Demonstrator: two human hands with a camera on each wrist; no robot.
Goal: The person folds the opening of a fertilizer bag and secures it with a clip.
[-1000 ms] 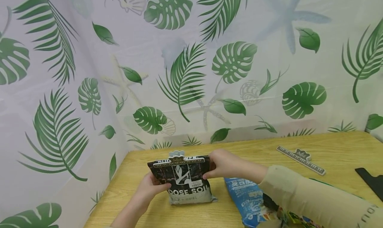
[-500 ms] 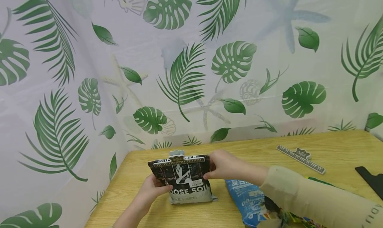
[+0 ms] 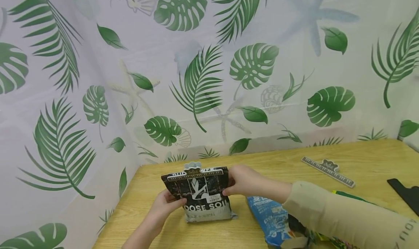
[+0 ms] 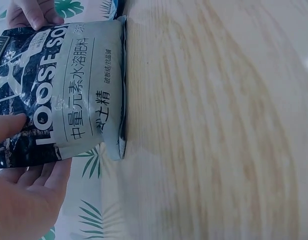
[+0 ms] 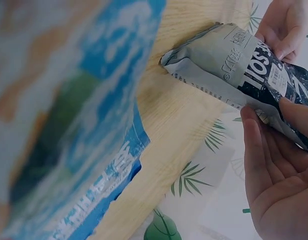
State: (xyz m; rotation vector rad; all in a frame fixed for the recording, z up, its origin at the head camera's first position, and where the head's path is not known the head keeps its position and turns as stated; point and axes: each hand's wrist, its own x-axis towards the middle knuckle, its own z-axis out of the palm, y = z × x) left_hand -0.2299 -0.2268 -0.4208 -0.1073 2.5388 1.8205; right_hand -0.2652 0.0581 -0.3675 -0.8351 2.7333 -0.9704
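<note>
A black and pale grey bag printed LOOSE SOIL (image 3: 206, 197) stands upright on the table. Across its folded top sits a long clip with a piano-key pattern (image 3: 195, 175). My left hand (image 3: 163, 206) grips the bag's left side, thumb on the front face and fingers behind. At the upper right side, my right hand (image 3: 243, 180) pinches the bag's edge. The left wrist view has the bag (image 4: 81, 95) lying sideways, the left thumb on its dark part. In the right wrist view, the right hand (image 5: 276, 180) holds the bag's (image 5: 234, 62) side edge between thumb and fingers.
A blue printed bag (image 3: 270, 220) lies right of the soil bag, partly under the right sleeve (image 3: 343, 216). Farther back is a second piano-pattern clip (image 3: 328, 171). A flat black object (image 3: 404, 196) lies at the right. Leaf-printed sheets (image 3: 229, 92) stand behind and left of the table.
Both hands keep the same hold on the soil bag, which stays in place. The head view has shifted very slightly.
</note>
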